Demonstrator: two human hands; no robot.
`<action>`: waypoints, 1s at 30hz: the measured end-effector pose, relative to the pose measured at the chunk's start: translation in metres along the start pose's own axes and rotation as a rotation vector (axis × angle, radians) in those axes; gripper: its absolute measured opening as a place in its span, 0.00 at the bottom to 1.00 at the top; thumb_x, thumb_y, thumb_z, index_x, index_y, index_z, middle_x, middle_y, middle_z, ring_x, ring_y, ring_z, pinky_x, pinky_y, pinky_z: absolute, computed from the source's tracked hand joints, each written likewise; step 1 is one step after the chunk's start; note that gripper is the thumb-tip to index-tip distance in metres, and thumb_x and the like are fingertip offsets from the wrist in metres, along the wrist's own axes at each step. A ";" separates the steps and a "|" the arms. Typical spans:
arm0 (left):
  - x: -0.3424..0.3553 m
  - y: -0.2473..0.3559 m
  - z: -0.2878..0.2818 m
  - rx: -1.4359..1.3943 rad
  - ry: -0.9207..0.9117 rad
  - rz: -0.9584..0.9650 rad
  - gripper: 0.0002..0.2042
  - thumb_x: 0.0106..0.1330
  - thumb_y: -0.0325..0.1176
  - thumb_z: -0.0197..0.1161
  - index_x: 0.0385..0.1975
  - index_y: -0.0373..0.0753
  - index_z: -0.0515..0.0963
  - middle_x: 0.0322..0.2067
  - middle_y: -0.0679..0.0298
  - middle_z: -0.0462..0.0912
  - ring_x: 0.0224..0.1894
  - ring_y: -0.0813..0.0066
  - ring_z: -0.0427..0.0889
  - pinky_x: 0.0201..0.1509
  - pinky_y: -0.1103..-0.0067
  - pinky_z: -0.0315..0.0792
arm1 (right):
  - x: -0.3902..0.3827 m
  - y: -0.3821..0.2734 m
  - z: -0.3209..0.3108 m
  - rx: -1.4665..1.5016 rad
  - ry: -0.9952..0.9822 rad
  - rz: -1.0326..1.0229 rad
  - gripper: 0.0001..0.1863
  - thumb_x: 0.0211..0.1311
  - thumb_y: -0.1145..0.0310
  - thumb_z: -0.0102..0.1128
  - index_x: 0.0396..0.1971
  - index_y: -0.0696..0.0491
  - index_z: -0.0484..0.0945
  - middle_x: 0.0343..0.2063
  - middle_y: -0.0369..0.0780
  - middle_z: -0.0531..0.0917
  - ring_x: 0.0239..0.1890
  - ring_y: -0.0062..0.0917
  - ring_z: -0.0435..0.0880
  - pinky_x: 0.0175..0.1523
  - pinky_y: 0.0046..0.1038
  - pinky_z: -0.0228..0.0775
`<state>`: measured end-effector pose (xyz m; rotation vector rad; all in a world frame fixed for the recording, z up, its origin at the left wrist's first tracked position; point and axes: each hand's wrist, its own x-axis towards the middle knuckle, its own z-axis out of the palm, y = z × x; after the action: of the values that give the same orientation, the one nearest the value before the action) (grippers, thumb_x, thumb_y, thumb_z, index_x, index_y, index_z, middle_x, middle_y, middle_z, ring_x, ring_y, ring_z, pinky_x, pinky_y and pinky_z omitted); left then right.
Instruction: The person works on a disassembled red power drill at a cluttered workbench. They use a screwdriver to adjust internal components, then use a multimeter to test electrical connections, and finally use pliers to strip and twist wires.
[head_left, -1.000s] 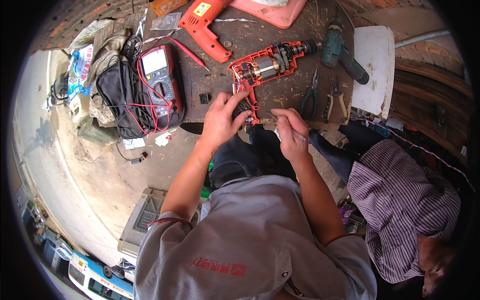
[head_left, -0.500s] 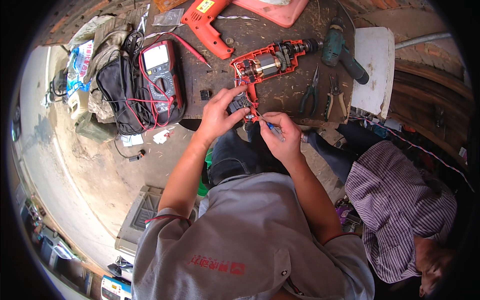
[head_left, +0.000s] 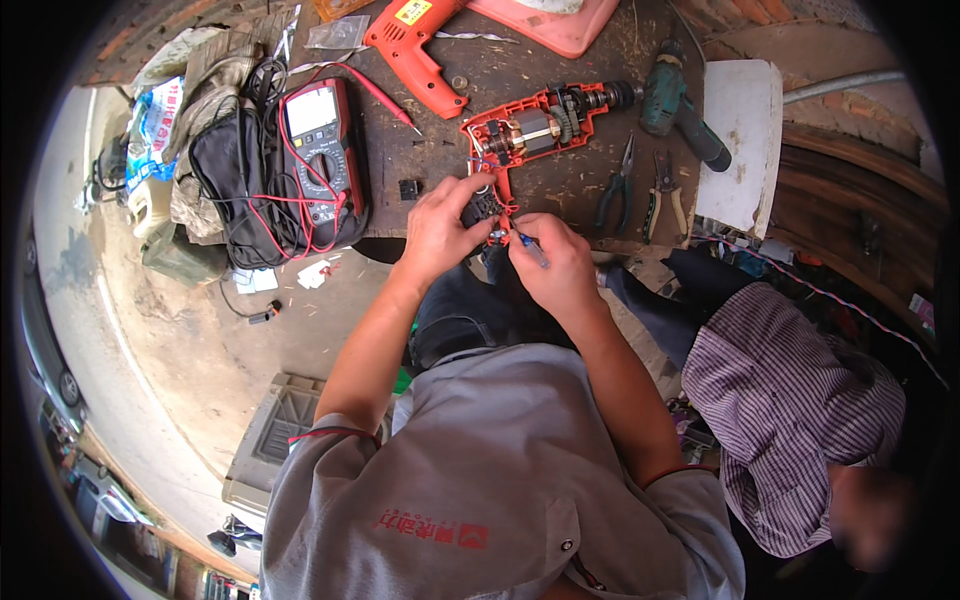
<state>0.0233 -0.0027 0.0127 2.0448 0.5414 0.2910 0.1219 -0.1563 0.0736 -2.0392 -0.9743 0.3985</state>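
An opened orange power drill (head_left: 485, 140) lies on the dark workbench, its motor and gears exposed, its handle end toward me. My left hand (head_left: 437, 230) is closed on a black trigger switch (head_left: 483, 208) at that handle, thumb and fingers pinching it from the left. My right hand (head_left: 560, 265) grips a small screwdriver (head_left: 532, 250) with a blue and clear handle. Its tip points up and left to the handle's lower end, beside the switch, where small parts and wires show. Whether the tip touches a screw is hidden by the fingers.
A red multimeter (head_left: 322, 160) with leads lies left on a black bag (head_left: 232, 190). Orange housing half (head_left: 412, 50) lies behind. Pliers (head_left: 617, 190), wire strippers (head_left: 664, 195) and a green cordless drill (head_left: 672, 105) are at right. Another person (head_left: 790, 390) sits close on my right.
My right hand has shifted slightly left and up with the screwdriver, nearer the switch and my left hand. My left hand stays almost still on the switch.
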 end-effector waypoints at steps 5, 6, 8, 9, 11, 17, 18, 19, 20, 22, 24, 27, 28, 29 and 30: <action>0.002 -0.006 0.000 0.029 -0.010 0.054 0.27 0.51 0.33 0.76 0.55 0.49 0.80 0.34 0.61 0.80 0.33 0.59 0.83 0.36 0.67 0.77 | 0.006 0.002 0.007 -0.128 -0.078 -0.021 0.08 0.61 0.72 0.65 0.35 0.56 0.75 0.31 0.48 0.82 0.34 0.48 0.84 0.39 0.44 0.77; 0.002 -0.007 0.000 0.030 -0.008 0.062 0.27 0.51 0.33 0.76 0.55 0.49 0.80 0.33 0.61 0.80 0.32 0.59 0.82 0.36 0.68 0.77 | 0.006 0.003 0.007 -0.141 -0.080 -0.019 0.08 0.61 0.73 0.66 0.35 0.56 0.76 0.32 0.48 0.83 0.34 0.48 0.84 0.40 0.44 0.77; 0.001 -0.009 0.002 0.026 0.000 0.069 0.26 0.51 0.34 0.76 0.55 0.49 0.80 0.33 0.61 0.80 0.31 0.59 0.82 0.34 0.68 0.76 | 0.002 0.007 0.013 -0.112 0.000 -0.031 0.07 0.61 0.76 0.68 0.35 0.58 0.77 0.34 0.46 0.86 0.34 0.39 0.87 0.40 0.36 0.80; 0.001 -0.010 0.003 0.031 0.016 0.071 0.26 0.51 0.34 0.76 0.54 0.49 0.80 0.33 0.61 0.79 0.31 0.60 0.81 0.34 0.68 0.76 | -0.002 0.009 0.018 -0.098 0.040 -0.036 0.07 0.61 0.77 0.68 0.35 0.59 0.78 0.35 0.45 0.88 0.34 0.35 0.89 0.40 0.33 0.81; -0.001 -0.012 0.005 0.052 0.053 0.076 0.26 0.51 0.34 0.76 0.54 0.49 0.81 0.32 0.61 0.79 0.30 0.60 0.81 0.34 0.69 0.76 | -0.014 0.010 0.032 0.017 0.168 0.109 0.06 0.63 0.78 0.68 0.35 0.60 0.78 0.36 0.44 0.88 0.35 0.28 0.88 0.40 0.29 0.80; -0.003 0.002 0.003 0.084 0.016 0.008 0.27 0.53 0.34 0.75 0.57 0.48 0.79 0.38 0.58 0.80 0.39 0.58 0.82 0.42 0.67 0.77 | -0.013 0.014 0.035 0.107 0.251 0.150 0.07 0.64 0.76 0.69 0.34 0.60 0.78 0.35 0.44 0.89 0.34 0.27 0.88 0.39 0.30 0.80; -0.004 0.008 0.002 0.193 0.065 0.045 0.27 0.53 0.34 0.75 0.57 0.48 0.79 0.42 0.57 0.79 0.42 0.56 0.81 0.46 0.67 0.77 | -0.009 0.011 0.031 0.096 0.240 0.136 0.08 0.64 0.75 0.69 0.34 0.59 0.78 0.35 0.45 0.88 0.33 0.33 0.89 0.38 0.33 0.81; -0.004 0.020 -0.002 0.301 0.114 0.078 0.27 0.53 0.34 0.76 0.57 0.48 0.79 0.45 0.55 0.78 0.46 0.54 0.80 0.49 0.66 0.76 | -0.006 0.009 0.028 0.084 0.226 0.125 0.08 0.63 0.73 0.70 0.35 0.58 0.78 0.34 0.47 0.88 0.33 0.39 0.89 0.38 0.36 0.81; -0.003 0.030 -0.007 0.410 0.161 0.116 0.27 0.54 0.35 0.76 0.57 0.47 0.78 0.48 0.54 0.78 0.49 0.53 0.79 0.52 0.66 0.76 | -0.004 0.010 0.027 0.065 0.215 0.103 0.08 0.63 0.73 0.70 0.35 0.57 0.77 0.33 0.47 0.87 0.33 0.41 0.89 0.37 0.38 0.80; 0.002 0.034 -0.012 0.317 0.111 0.208 0.24 0.54 0.30 0.73 0.53 0.43 0.78 0.55 0.53 0.75 0.56 0.51 0.76 0.60 0.65 0.73 | 0.000 0.012 0.025 0.028 0.187 0.059 0.09 0.63 0.72 0.69 0.35 0.57 0.77 0.32 0.48 0.87 0.32 0.44 0.88 0.36 0.40 0.80; 0.012 0.027 -0.016 0.194 0.008 0.363 0.21 0.56 0.27 0.70 0.51 0.41 0.78 0.56 0.55 0.76 0.56 0.53 0.77 0.59 0.65 0.73 | 0.005 0.011 0.022 0.016 0.164 0.065 0.09 0.64 0.70 0.69 0.34 0.57 0.77 0.31 0.49 0.86 0.32 0.46 0.87 0.35 0.41 0.79; 0.022 0.021 -0.017 0.145 -0.085 0.415 0.19 0.53 0.22 0.67 0.48 0.40 0.78 0.50 0.58 0.80 0.56 0.53 0.77 0.59 0.64 0.73 | 0.014 0.006 0.017 -0.007 0.129 0.071 0.09 0.64 0.69 0.68 0.33 0.56 0.76 0.29 0.49 0.85 0.31 0.48 0.86 0.34 0.42 0.77; 0.024 0.018 -0.016 0.129 -0.110 0.426 0.19 0.53 0.21 0.67 0.47 0.39 0.79 0.48 0.58 0.81 0.56 0.53 0.77 0.58 0.64 0.73 | 0.016 0.005 0.015 -0.020 0.119 0.076 0.10 0.65 0.68 0.68 0.33 0.56 0.76 0.28 0.49 0.84 0.31 0.48 0.86 0.34 0.43 0.77; 0.025 0.015 -0.015 0.094 -0.141 0.407 0.21 0.51 0.20 0.69 0.49 0.36 0.78 0.45 0.56 0.82 0.54 0.52 0.76 0.63 0.63 0.70 | 0.020 0.003 0.014 -0.045 0.110 0.058 0.10 0.65 0.67 0.67 0.33 0.55 0.75 0.28 0.48 0.84 0.31 0.48 0.85 0.35 0.44 0.77; 0.027 0.013 -0.014 0.067 -0.132 0.406 0.21 0.51 0.20 0.68 0.48 0.36 0.78 0.46 0.56 0.82 0.54 0.51 0.76 0.63 0.63 0.70 | 0.026 0.001 0.011 -0.083 0.082 0.030 0.11 0.65 0.66 0.67 0.33 0.55 0.75 0.28 0.48 0.83 0.31 0.48 0.85 0.36 0.44 0.77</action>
<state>0.0443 0.0155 0.0308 2.2123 0.0508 0.3774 0.1331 -0.1317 0.0675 -2.1300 -0.9246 0.2917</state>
